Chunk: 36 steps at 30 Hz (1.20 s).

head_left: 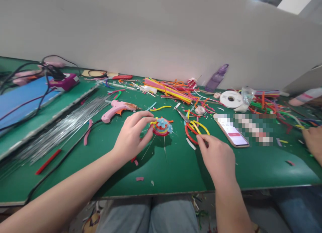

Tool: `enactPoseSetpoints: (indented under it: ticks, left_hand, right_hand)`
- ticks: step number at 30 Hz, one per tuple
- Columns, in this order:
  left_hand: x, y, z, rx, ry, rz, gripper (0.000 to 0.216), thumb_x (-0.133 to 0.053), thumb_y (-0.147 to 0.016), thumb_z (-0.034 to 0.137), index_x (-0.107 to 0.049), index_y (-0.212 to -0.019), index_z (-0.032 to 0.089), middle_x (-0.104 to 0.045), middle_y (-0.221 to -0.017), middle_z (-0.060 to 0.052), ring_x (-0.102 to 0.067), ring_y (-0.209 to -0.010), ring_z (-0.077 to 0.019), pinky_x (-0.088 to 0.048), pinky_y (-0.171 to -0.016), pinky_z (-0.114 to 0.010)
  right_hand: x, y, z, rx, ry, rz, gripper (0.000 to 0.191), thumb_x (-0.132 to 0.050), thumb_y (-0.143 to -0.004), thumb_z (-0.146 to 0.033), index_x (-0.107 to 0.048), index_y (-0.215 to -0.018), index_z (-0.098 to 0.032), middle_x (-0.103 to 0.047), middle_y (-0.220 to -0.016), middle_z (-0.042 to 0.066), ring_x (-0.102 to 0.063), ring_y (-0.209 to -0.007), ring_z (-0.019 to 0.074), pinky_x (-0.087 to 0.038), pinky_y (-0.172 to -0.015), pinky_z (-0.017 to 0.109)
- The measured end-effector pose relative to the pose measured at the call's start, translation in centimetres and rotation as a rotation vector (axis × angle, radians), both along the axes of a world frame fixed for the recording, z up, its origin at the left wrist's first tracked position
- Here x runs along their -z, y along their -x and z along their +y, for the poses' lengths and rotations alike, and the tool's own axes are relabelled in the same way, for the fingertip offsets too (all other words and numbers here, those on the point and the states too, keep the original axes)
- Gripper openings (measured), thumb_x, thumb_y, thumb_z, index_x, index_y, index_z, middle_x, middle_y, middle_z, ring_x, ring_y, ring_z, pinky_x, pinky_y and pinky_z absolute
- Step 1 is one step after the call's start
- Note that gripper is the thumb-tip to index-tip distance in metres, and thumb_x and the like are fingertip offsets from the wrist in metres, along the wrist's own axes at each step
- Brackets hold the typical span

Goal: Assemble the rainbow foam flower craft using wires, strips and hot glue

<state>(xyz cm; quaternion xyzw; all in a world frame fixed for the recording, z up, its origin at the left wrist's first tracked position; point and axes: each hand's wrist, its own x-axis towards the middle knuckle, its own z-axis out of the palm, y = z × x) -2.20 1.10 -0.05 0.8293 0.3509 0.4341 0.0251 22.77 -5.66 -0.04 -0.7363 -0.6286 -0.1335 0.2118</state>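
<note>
My left hand (132, 135) is closed around a small round craft piece (161, 126) of coiled red, yellow and blue pipe cleaners with light blue tufts on top; thin wires stick out below it. My right hand (218, 156) pinches the end of a yellow pipe cleaner (201, 126) that curves over the green table (176, 169). Red-handled scissors (187, 125) lie right behind that strand, between the two hands.
A pink glue gun (117, 109) lies behind my left hand, beside a bundle of silver wires (62, 129). A phone (232, 130), a white tape roll (230, 99), a purple bottle (216, 78) and several loose pipe cleaners (168, 89) crowd the back right. Another person's hand (313, 140) rests at the right edge.
</note>
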Motion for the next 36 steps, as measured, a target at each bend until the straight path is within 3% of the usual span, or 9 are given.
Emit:
enactPoseSetpoints:
  ticks: [4,6,10,13,18,24,31,36]
  left_hand:
    - [0.1,0.1,0.1,-0.033,0.011,-0.014,0.024,-0.051,-0.088,0.013,-0.057,-0.111,0.015,-0.060,-0.113,-0.010,-0.056,-0.108,-0.0219,-0.045,-0.094,-0.039]
    - [0.2,0.1,0.2,-0.058,0.020,-0.022,0.024,-0.049,-0.088,0.012,-0.057,-0.111,0.014,-0.060,-0.110,-0.010,-0.056,-0.106,-0.0218,-0.046,-0.092,-0.039]
    - [0.2,0.2,0.4,-0.073,0.045,-0.005,0.026,-0.042,-0.090,0.007,-0.057,-0.110,0.013,-0.060,-0.105,-0.009,-0.057,-0.100,-0.0190,-0.047,-0.088,-0.034]
    - [0.3,0.2,0.4,-0.053,0.058,0.028,0.028,-0.039,-0.090,0.005,-0.056,-0.111,0.013,-0.059,-0.110,-0.010,-0.056,-0.104,-0.0180,-0.047,-0.090,-0.032]
    - [0.5,0.0,0.5,-0.037,0.071,0.076,0.030,-0.039,-0.091,0.006,-0.052,-0.117,0.014,-0.058,-0.116,-0.010,-0.055,-0.110,-0.0182,-0.046,-0.095,-0.032]
    - [0.3,0.0,0.4,0.008,0.089,0.119,0.034,-0.042,-0.090,0.008,-0.047,-0.122,0.017,-0.055,-0.124,-0.009,-0.053,-0.116,-0.0173,-0.044,-0.100,-0.031]
    - [0.5,0.0,0.4,-0.005,0.088,0.112,0.033,-0.042,-0.092,0.011,-0.047,-0.124,0.018,-0.055,-0.126,-0.010,-0.053,-0.118,-0.0179,-0.044,-0.102,-0.033]
    - [-1.7,0.0,0.3,0.041,0.108,0.168,0.033,-0.033,-0.094,0.012,-0.051,-0.121,0.017,-0.056,-0.127,-0.010,-0.054,-0.118,-0.0185,-0.044,-0.101,-0.033]
  right_hand:
    - [-1.7,0.0,1.8,-0.248,-0.214,0.219,0.019,-0.058,-0.087,-0.028,-0.070,-0.100,-0.019,-0.074,-0.094,0.005,-0.069,-0.074,0.0177,-0.051,-0.068,0.029]
    - [-2.3,0.0,3.0,-0.408,-0.241,0.309,0.019,-0.056,-0.087,-0.025,-0.069,-0.101,-0.019,-0.074,-0.096,0.004,-0.069,-0.079,0.0161,-0.052,-0.075,0.028]
    - [-2.7,0.0,6.1,-0.742,0.035,0.322,0.030,-0.047,-0.085,-0.008,-0.066,-0.104,-0.022,-0.073,-0.095,0.001,-0.068,-0.088,0.0148,-0.052,-0.080,0.029]
    - [-2.2,-0.3,8.5,-0.866,0.131,0.181,0.035,-0.042,-0.083,-0.002,-0.066,-0.101,-0.020,-0.071,-0.098,0.003,-0.064,-0.094,0.0169,-0.051,-0.085,0.034]
    - [-0.4,-0.8,10.6,-0.932,0.055,0.180,0.019,-0.055,-0.088,-0.020,-0.065,-0.104,-0.020,-0.070,-0.104,0.005,-0.061,-0.101,0.0205,-0.048,-0.093,0.041]
    - [0.6,-0.4,9.6,-0.996,0.111,0.212,0.031,-0.057,-0.090,-0.030,-0.059,-0.120,-0.023,-0.066,-0.119,0.004,-0.058,-0.114,0.0194,-0.042,-0.105,0.042]
    - [1.4,0.0,9.5,-0.956,0.122,0.122,0.039,-0.053,-0.092,-0.037,-0.054,-0.128,-0.022,-0.063,-0.126,0.007,-0.058,-0.118,0.0224,-0.040,-0.108,0.049]
    - [1.6,-0.7,9.9,-0.944,0.084,0.131,0.035,-0.058,-0.090,-0.037,-0.058,-0.122,-0.023,-0.067,-0.120,0.007,-0.060,-0.115,0.0227,-0.038,-0.108,0.051]
